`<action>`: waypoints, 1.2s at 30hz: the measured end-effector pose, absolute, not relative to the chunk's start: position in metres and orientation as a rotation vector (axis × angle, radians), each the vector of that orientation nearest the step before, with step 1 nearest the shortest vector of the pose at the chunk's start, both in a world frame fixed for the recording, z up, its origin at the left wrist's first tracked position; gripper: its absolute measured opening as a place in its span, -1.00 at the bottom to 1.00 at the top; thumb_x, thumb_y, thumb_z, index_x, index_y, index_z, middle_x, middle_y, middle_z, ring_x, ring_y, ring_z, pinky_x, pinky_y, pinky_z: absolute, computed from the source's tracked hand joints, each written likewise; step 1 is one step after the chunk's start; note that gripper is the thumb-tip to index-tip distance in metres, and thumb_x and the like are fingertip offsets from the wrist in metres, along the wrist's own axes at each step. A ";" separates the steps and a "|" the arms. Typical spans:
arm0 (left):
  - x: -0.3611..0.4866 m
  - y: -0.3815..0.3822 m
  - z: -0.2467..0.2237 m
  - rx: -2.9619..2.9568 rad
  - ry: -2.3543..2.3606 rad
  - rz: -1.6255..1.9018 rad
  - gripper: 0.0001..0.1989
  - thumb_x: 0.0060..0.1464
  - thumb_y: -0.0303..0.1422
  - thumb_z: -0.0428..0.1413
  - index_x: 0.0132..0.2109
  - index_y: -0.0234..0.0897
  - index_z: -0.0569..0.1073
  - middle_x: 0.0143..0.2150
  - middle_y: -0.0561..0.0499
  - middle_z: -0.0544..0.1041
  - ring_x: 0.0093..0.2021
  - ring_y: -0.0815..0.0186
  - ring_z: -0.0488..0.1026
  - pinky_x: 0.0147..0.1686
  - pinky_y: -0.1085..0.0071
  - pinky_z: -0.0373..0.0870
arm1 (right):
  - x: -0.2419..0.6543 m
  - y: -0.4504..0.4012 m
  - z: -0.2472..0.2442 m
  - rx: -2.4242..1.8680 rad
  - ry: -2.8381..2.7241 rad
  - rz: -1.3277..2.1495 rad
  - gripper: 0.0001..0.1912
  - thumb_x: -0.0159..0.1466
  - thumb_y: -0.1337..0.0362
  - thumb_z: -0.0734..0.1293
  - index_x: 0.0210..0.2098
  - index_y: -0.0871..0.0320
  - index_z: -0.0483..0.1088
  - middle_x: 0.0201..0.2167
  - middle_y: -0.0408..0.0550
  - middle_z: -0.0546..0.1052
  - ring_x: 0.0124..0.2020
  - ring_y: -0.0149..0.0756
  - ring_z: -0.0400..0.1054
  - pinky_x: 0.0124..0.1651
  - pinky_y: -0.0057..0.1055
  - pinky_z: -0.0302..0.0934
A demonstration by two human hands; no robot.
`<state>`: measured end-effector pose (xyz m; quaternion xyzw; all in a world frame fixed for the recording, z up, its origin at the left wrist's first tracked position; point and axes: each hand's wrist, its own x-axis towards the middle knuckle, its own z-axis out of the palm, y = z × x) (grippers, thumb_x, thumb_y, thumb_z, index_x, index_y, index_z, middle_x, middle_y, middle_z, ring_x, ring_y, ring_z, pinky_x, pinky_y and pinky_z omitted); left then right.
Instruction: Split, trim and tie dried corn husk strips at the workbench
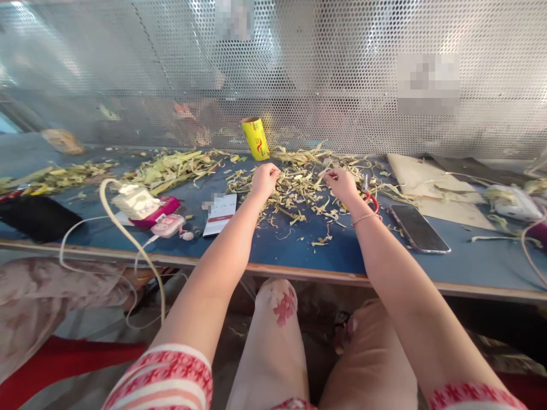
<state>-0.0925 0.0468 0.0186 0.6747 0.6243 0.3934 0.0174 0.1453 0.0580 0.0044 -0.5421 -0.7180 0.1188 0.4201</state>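
Observation:
My left hand (pixel 265 180) is closed in a pinch over the left side of a loose pile of pale yellow-green dried plant strips (pixel 294 191). Across the pile, my right hand (pixel 342 183) is also pinched, its fingertips facing the left hand. Whatever sits between the fingers of either hand is too small to make out. Red-handled scissors (pixel 371 200) lie partly hidden beside my right wrist, which wears a thin bracelet (pixel 366 217). Behind my left hand stands a yellow cardboard tube (pixel 255 138), slightly tilted.
A phone (pixel 419 229) lies right of my right forearm. A white card or booklet (pixel 220 215), a pink power strip (pixel 156 210) with cables, and a black pouch (pixel 38 217) are leftward. More strips (pixel 175 171) lie behind them. Perforated metal (pixel 299 74) closes the table's back; cardboard (pixel 427 182) is at right.

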 end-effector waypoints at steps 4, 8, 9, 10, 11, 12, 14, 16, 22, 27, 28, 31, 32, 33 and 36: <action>-0.093 0.047 0.017 2.099 1.979 1.260 -0.85 0.11 -0.39 0.05 -0.32 -0.32 0.50 -0.26 -0.09 0.59 -0.22 0.27 0.50 -0.12 0.40 0.37 | 0.155 0.060 0.003 -1.566 -1.887 0.131 -0.76 0.18 0.38 0.23 -0.30 0.24 0.53 -0.33 0.03 0.58 -0.27 -0.24 0.42 -0.14 -0.37 0.25; -0.093 0.045 0.013 2.141 1.963 1.122 -0.90 0.02 -0.40 0.11 -0.41 -0.27 0.49 -0.33 -0.06 0.59 -0.27 0.25 0.50 -0.18 0.39 0.37 | 0.159 0.058 0.002 -1.735 -1.994 0.022 -0.75 0.19 0.37 0.21 -0.32 0.26 0.54 -0.31 0.09 0.59 -0.23 -0.20 0.43 -0.13 -0.38 0.23; -0.093 0.045 0.012 2.156 1.953 1.096 -0.91 0.00 -0.41 0.13 -0.44 -0.27 0.49 -0.34 -0.06 0.59 -0.27 0.24 0.50 -0.19 0.39 0.37 | 0.159 0.057 0.002 -1.767 -2.018 0.002 -0.74 0.20 0.38 0.21 -0.32 0.26 0.54 -0.31 0.09 0.59 -0.23 -0.20 0.43 -0.13 -0.39 0.23; -0.093 0.045 0.012 2.168 1.944 1.081 -0.91 -0.02 -0.40 0.15 -0.46 -0.27 0.48 -0.35 -0.06 0.59 -0.28 0.24 0.50 -0.21 0.39 0.36 | 0.159 0.056 0.002 -1.796 -2.041 -0.012 -0.73 0.20 0.39 0.20 -0.31 0.26 0.54 -0.30 0.10 0.59 -0.23 -0.20 0.43 -0.15 -0.40 0.22; -0.093 0.045 0.011 2.173 1.942 1.073 -0.90 -0.04 -0.39 0.17 -0.48 -0.26 0.47 -0.36 -0.06 0.59 -0.30 0.23 0.49 -0.22 0.38 0.36 | 0.159 0.055 0.002 -1.822 -2.067 -0.020 -0.73 0.20 0.39 0.19 -0.30 0.26 0.54 -0.29 0.10 0.59 -0.23 -0.21 0.43 -0.16 -0.41 0.22; -0.093 0.045 0.011 2.174 1.943 1.074 -0.87 -0.05 -0.37 0.19 -0.51 -0.26 0.46 -0.38 -0.06 0.59 -0.31 0.24 0.49 -0.24 0.38 0.36 | 0.159 0.054 0.002 -1.845 -2.094 -0.023 -0.72 0.20 0.39 0.18 -0.30 0.26 0.54 -0.28 0.11 0.58 -0.23 -0.21 0.43 -0.17 -0.41 0.21; -0.092 0.046 0.011 2.171 1.946 1.093 -0.82 -0.06 -0.33 0.22 -0.54 -0.26 0.43 -0.42 -0.05 0.57 -0.35 0.25 0.47 -0.28 0.39 0.34 | 0.157 0.052 0.002 -1.891 -2.136 -0.020 -0.71 0.21 0.39 0.17 -0.28 0.25 0.53 -0.25 0.13 0.58 -0.20 -0.19 0.43 -0.18 -0.41 0.20; -0.093 0.048 0.011 2.160 1.940 1.122 -0.78 -0.07 -0.30 0.23 -0.55 -0.27 0.41 -0.45 -0.03 0.56 -0.38 0.27 0.45 -0.32 0.41 0.31 | 0.156 0.050 0.002 -1.944 -2.156 -0.007 -0.72 0.22 0.38 0.18 -0.26 0.22 0.52 -0.18 0.13 0.57 -0.15 -0.15 0.42 -0.16 -0.36 0.20; -0.092 0.050 0.008 2.151 1.836 1.137 -0.65 0.03 -0.25 0.15 -0.64 -0.27 0.33 -0.61 0.01 0.44 -0.49 0.31 0.38 -0.37 0.41 0.23 | 0.160 0.050 -0.002 -1.964 -2.205 -0.018 -0.74 0.28 0.34 0.14 -0.18 0.17 0.44 -0.13 0.11 0.54 -0.08 -0.09 0.39 -0.10 -0.24 0.15; -0.090 0.049 0.008 2.163 1.773 1.127 -0.71 0.06 -0.30 0.09 -0.58 -0.28 0.38 -0.58 0.01 0.45 -0.47 0.31 0.38 -0.34 0.40 0.24 | 0.169 0.059 -0.013 -1.757 -2.200 0.085 -0.73 0.31 0.26 0.14 -0.14 0.15 0.41 -0.15 0.09 0.55 -0.16 -0.16 0.39 -0.15 -0.33 0.15; -0.089 0.049 0.008 2.178 1.777 1.115 -0.74 0.05 -0.32 0.10 -0.57 -0.28 0.40 -0.56 0.00 0.46 -0.45 0.30 0.39 -0.32 0.40 0.24 | 0.171 0.062 -0.015 -1.711 -2.145 0.121 -0.74 0.30 0.27 0.14 -0.14 0.16 0.42 -0.16 0.08 0.55 -0.18 -0.17 0.39 -0.17 -0.35 0.15; -0.089 0.051 0.006 2.203 1.773 1.097 -0.87 -0.03 -0.41 0.16 -0.51 -0.30 0.44 -0.47 -0.02 0.52 -0.38 0.29 0.42 -0.29 0.41 0.27 | 0.176 0.070 -0.014 -1.586 -1.922 0.196 -0.76 0.27 0.30 0.15 -0.20 0.19 0.42 -0.24 0.07 0.54 -0.24 -0.21 0.36 -0.19 -0.37 0.16; -0.089 0.052 0.004 2.194 1.762 1.106 -0.91 -0.06 -0.44 0.17 -0.49 -0.30 0.45 -0.45 -0.02 0.53 -0.38 0.30 0.43 -0.29 0.42 0.27 | 0.177 0.073 -0.013 -1.551 -1.844 0.215 -0.76 0.26 0.30 0.16 -0.21 0.20 0.42 -0.27 0.06 0.54 -0.26 -0.22 0.35 -0.19 -0.37 0.17; -0.090 0.053 0.003 2.178 1.752 1.128 -0.93 -0.08 -0.46 0.18 -0.47 -0.30 0.45 -0.44 -0.01 0.54 -0.38 0.31 0.43 -0.29 0.43 0.28 | 0.179 0.076 -0.012 -1.524 -1.770 0.234 -0.77 0.26 0.30 0.16 -0.22 0.20 0.42 -0.30 0.05 0.53 -0.29 -0.24 0.34 -0.20 -0.37 0.17; -0.095 0.059 -0.003 2.106 1.761 1.224 -0.91 -0.10 -0.42 0.22 -0.47 -0.29 0.44 -0.46 0.01 0.53 -0.42 0.34 0.41 -0.33 0.44 0.29 | 0.186 0.082 -0.008 -1.485 -1.610 0.293 -0.80 0.23 0.29 0.18 -0.25 0.19 0.40 -0.38 -0.01 0.50 -0.38 -0.28 0.31 -0.23 -0.36 0.18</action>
